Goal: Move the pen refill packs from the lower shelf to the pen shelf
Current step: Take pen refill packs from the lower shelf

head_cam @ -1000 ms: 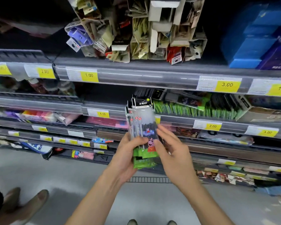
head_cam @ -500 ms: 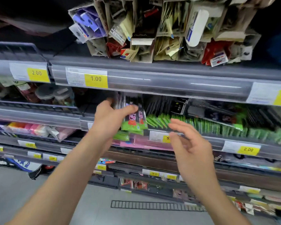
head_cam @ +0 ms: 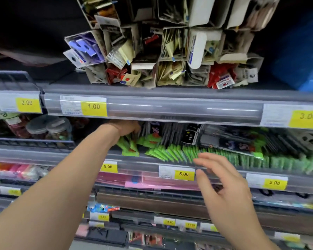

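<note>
My left hand reaches deep into the pen shelf, just under the rail above. Its fingers are mostly hidden among the refill packs, clear packs with green bottoms, and seem to hold them at the left end of the row. More green-bottomed packs stand in a long row to the right. My right hand hovers in front of the shelf's price rail with fingers spread and nothing in it.
The shelf above carries cardboard bins of small stationery. Clear lidded jars stand left of my left hand. Pink packs lie on the shelf below, and lower shelves with price tags follow down to the floor.
My left hand has pushed the packs further into the pen shelf, under the upper rail. My right hand, which let go of the packs earlier, stays spread in front of the shelf.
</note>
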A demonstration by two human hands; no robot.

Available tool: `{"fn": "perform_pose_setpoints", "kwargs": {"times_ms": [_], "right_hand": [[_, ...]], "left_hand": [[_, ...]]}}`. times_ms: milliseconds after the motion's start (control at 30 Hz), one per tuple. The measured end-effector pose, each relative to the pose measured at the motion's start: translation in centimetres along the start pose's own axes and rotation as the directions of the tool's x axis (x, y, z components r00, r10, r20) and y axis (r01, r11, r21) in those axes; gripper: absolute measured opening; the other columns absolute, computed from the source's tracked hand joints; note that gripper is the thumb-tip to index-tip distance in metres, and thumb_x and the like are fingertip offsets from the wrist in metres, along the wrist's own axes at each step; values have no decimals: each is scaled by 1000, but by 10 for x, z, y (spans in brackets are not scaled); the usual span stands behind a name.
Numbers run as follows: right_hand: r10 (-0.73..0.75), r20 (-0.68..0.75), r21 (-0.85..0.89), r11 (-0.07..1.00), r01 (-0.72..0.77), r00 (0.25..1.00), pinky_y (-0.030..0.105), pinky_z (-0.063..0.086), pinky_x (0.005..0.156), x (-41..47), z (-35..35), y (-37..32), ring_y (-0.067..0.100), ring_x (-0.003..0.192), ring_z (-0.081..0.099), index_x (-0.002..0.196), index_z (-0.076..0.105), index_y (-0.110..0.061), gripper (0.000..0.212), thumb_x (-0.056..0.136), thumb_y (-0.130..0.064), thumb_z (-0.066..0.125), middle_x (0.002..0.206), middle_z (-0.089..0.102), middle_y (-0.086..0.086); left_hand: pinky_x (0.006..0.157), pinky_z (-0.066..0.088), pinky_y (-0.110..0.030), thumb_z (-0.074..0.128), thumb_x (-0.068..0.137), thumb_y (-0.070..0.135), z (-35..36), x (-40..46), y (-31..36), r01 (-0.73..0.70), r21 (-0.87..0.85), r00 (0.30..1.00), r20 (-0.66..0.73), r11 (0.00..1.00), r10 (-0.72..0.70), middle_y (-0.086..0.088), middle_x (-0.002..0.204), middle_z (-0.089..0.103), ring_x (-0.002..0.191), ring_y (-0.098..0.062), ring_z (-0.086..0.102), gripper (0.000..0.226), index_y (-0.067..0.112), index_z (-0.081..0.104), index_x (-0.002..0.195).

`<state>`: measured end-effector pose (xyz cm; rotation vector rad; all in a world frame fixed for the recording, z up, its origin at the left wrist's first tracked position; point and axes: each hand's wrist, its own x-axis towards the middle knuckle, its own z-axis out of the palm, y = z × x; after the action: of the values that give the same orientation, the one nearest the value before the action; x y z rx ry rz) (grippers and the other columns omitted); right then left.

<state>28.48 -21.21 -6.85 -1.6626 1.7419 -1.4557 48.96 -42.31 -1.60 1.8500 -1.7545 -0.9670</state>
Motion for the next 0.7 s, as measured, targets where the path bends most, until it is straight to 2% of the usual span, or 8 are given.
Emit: {"fn": "perform_pose_setpoints", "kwargs": {"times_ms": [100,167,233,333,467,533,600,700], "right_hand": [[-3,-37,1,1000,3,999,3,42,74,-3,-15,0,-6,112,57,102,68,-46,21,92,-29,60,123,57,-33],[2,-41,-2,1000,-2,999,5,43,70,-5,-23,3,-5,113,56,102,68,-46,22,94,-27,60,122,57,-32],[-3,-45,-21,1000,2,999,6,44,71,-6,-27,4,-6,115,55,103,69,-42,22,94,-24,60,122,57,-31],[-16,-50,-43,999,13,999,13,47,67,-5,-31,4,-8,111,54,106,69,-39,24,95,-19,61,122,55,-34],[-50,-26,-168,985,45,998,25,50,78,3,-37,8,-5,121,48,116,70,-31,24,97,-21,60,122,51,-32],[-65,-7,-252,966,61,998,28,50,93,10,-39,8,-8,120,43,121,69,-25,26,98,-20,59,123,51,-24],[-104,6,-317,943,101,995,8,31,104,18,-36,7,-4,117,42,123,69,-18,27,98,-17,60,122,52,-17],[-124,17,-367,922,122,992,-2,16,100,20,-33,3,7,120,45,124,68,-15,28,97,-16,61,123,56,-9]], "left_hand": [[53,41,-26,63,90,6,-4,-8,-10,107,29,991,80,994,-109,-11,67,58,56,-23,51,21,13,59,71],[56,48,-29,65,95,21,0,-15,-13,115,-9,979,168,993,-112,-9,65,63,56,-23,55,20,16,66,76],[79,48,-31,67,94,50,7,-18,-12,60,-4,985,163,998,-59,-7,103,71,92,-22,60,27,26,75,100],[118,36,-42,59,84,82,21,-18,-13,92,168,995,-46,981,-85,-17,158,49,144,-36,44,94,19,50,152],[109,46,-46,56,87,75,29,-22,-12,-25,-9,955,-297,1000,21,-24,135,65,129,-42,57,84,5,61,133],[109,47,-48,47,72,85,30,-32,-1,-19,-65,971,-238,998,3,-23,138,62,128,-44,58,103,8,56,139],[108,50,-48,48,65,97,32,-40,13,41,16,995,-90,999,-39,-20,147,56,129,-43,58,123,10,45,152],[108,50,-40,63,89,71,40,-37,29,25,170,1000,8,985,-27,-16,153,56,134,-36,58,90,9,47,152]]}}
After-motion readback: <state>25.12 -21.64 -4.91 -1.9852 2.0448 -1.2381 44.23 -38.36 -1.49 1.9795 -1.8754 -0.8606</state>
